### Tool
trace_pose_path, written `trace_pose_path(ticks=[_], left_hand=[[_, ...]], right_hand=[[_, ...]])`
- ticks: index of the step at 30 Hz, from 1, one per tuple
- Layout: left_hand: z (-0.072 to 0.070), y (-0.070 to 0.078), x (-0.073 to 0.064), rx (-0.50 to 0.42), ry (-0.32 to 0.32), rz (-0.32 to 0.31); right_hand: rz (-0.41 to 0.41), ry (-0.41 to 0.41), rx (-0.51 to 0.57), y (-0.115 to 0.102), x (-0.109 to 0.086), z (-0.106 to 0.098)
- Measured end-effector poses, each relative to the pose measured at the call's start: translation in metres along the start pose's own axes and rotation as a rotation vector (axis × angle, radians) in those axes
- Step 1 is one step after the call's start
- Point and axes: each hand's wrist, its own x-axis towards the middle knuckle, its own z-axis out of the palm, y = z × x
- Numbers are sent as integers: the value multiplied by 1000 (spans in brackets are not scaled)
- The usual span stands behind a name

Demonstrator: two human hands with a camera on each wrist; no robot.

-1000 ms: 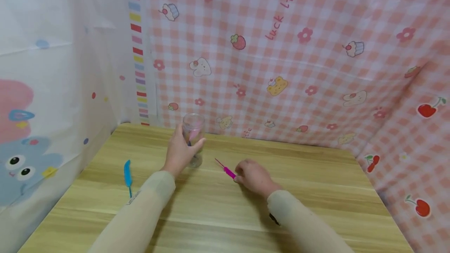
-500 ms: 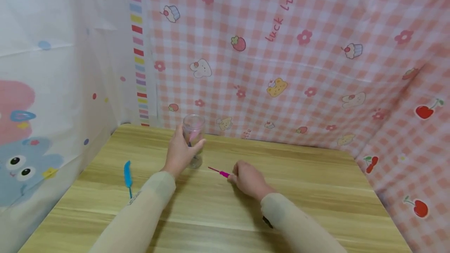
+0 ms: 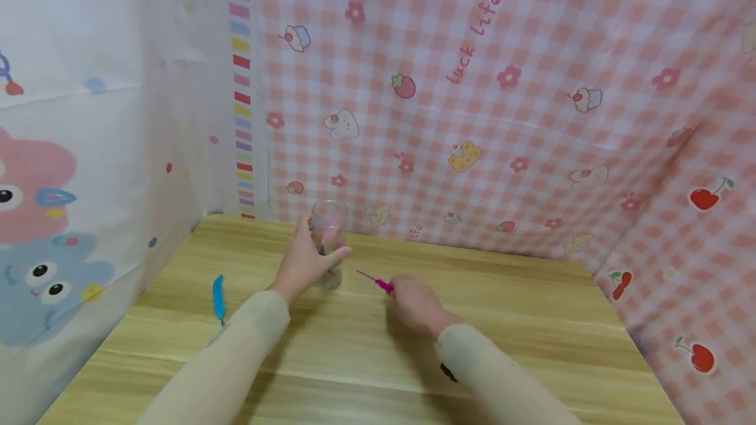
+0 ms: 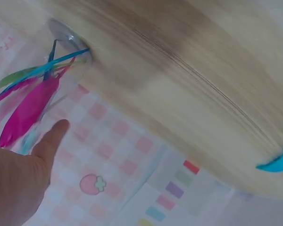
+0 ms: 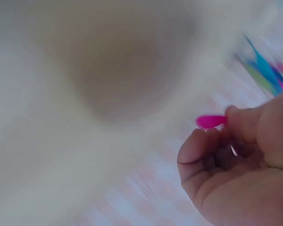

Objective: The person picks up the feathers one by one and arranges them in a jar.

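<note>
My left hand (image 3: 304,261) grips a clear cylindrical cup (image 3: 329,210) from its left side, the thumb in front. Inside the cup stand several feather-shaped pens; a magenta one (image 4: 29,112) and a green one (image 4: 16,77) show in the left wrist view. To the right of the cup, my right hand (image 3: 416,303) pinches another magenta feather-shaped pen (image 3: 384,285) between thumb and fingertips. Its thin stem points left toward the cup, apart from it. The curled fingers hide part of this pen. A blue feather-shaped pen (image 3: 219,297) lies left of my left forearm.
A wood-grain table (image 3: 502,320) carries everything. Behind it hangs a pink checked cloth (image 3: 443,117), close behind the cup. A white printed cloth (image 3: 118,169) borders the left side, and checked cloth also borders the right.
My right hand has shifted left and risen off the table with the magenta pen, covering more of it. The left hand keeps its grip on the cup. The head view has tilted slightly upward.
</note>
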Motion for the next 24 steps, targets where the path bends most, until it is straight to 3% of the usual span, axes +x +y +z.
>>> trace_pose_path(ticks=[4,7,10,13,17,24], left_hand=[[-30,-19,-23,98,-75,-30],[-53,-39,-40,231,-70,-55],[-75,-59,-50,374,-30,-86],[-93,-77,-55,449,-6,-146],[-109,-90,-58,459,-21,-228],[-112,-99,-62,508,-20,-292]], right_hand=[[8,92,12,-24,20,-66],[-36,174,-138,-53,35,-116],[-126,236,-348,-78,48,-144],[-213,267,-504,-94,59,-149],[-264,281,-592,-105,67,-139],[-352,248,-637,-119,70,-123]])
